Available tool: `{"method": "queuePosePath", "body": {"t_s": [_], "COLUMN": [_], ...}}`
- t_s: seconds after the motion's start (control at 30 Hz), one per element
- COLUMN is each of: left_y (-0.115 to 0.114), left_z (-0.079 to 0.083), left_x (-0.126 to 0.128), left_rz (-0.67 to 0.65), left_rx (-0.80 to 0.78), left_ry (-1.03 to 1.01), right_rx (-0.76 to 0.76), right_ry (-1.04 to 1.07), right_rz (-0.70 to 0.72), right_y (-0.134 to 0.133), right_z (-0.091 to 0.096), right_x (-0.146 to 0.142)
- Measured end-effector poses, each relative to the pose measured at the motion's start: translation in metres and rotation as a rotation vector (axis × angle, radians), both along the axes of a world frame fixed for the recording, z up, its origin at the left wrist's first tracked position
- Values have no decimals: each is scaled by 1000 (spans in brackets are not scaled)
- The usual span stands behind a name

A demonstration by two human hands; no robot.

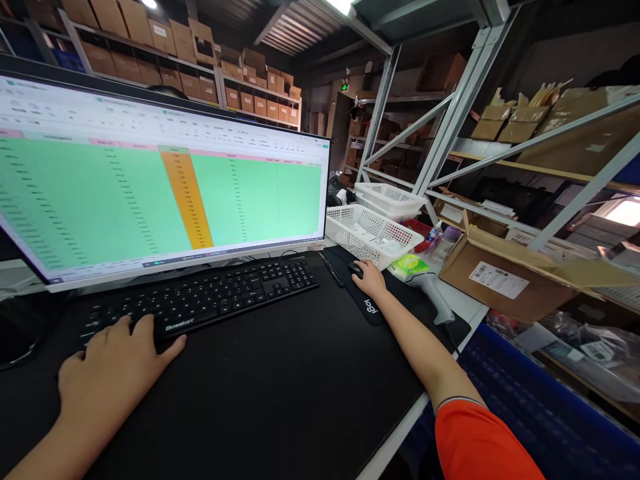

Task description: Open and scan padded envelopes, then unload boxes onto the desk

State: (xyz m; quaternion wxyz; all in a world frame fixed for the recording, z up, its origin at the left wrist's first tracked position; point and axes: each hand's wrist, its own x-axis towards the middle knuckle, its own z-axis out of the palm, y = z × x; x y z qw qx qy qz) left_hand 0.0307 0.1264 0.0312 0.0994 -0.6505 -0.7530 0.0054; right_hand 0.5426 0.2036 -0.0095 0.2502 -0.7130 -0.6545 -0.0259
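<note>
Head view. The left hand (113,370) lies palm down at the left end of a black keyboard (240,285), its fingers spread over the lower keys and its thumb held out to the side; whether any key is pressed cannot be told. The right hand (371,280) is curled over a dark mouse (356,269) — mostly hidden beneath the fingers — on a black mouse pad (369,313) marked "logi". The keyboard stands just in front of a wide screen (265,207), which shows a green table with one orange column and a pink heading row. Between keyboard and mouse lies a pen (331,269). Beyond the right hand stands a white basket (345,229) with pale items inside; to its right are a green packet (411,267), a grey scanner (436,299) and an open cardboard box (455,270) with a white label.
</note>
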Motion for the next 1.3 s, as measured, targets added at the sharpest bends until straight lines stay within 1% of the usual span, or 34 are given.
{"method": "queuePosePath", "body": {"t_s": [0.2, 0.43, 0.63, 1.07, 1.17, 1.3], "left_y": [-2, -3, -6, -6, -6, -7], "left_z": [1, -1, -2, -2, -2, -4], "left_x": [1, 3, 4, 3, 3, 2], "left_rz": [6, -8, -25, -39, -49, -50], "left_rx": [7, 32, 84, 44, 55, 73], "left_ry": [4, 18, 15, 60, 71, 73], "right_rx": [20, 4, -4, -5, -1, 2], "right_ry": [-17, -8, -26, -27, -24, -21], "right_rz": [-12, -11, -38, -44, -51, -24], "right_y": [1, 2, 1, -2, -2, -2], "right_z": [0, -2, 2, 5, 6, 5], "right_x": [0, 0, -4, -6, -7, -6]}}
